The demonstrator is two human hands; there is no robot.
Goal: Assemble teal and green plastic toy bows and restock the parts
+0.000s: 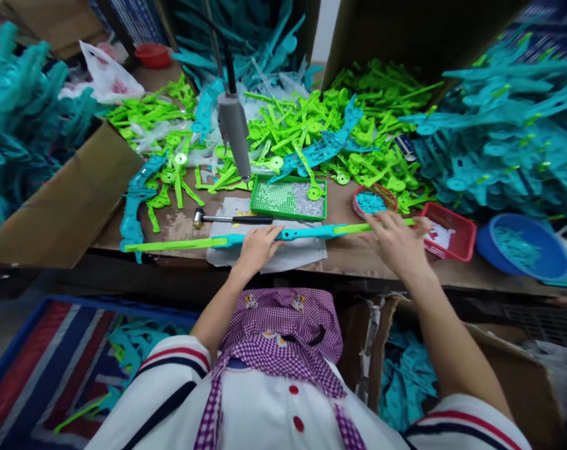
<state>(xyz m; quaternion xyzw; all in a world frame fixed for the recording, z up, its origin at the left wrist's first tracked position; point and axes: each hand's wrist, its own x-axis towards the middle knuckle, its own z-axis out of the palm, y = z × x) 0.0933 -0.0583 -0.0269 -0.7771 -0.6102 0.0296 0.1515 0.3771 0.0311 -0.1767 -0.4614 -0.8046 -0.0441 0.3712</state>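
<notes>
A long blue-and-green toy bow (311, 233) stretches along the tabletop's (346, 270) near edge. The left hand (259, 251) clasps its blue middle; the right hand (399, 245), well apart, spreads over a green limb (353, 229), its grip I can't make out. Just beyond sit a hammer (239, 219) and green tray (287, 215).

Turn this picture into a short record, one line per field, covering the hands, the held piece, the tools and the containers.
Left hand: holding the long piece near its middle
Right hand: at the green arm on the right; exact hold unclear
Long piece: blue centre, green arms either side
Hammer: lying behind the long piece
Grey tool: hanging tip down
Green tray: small silvery pieces
Blue bowl: small blue-green pieces
Background: heap of green parts
</notes>
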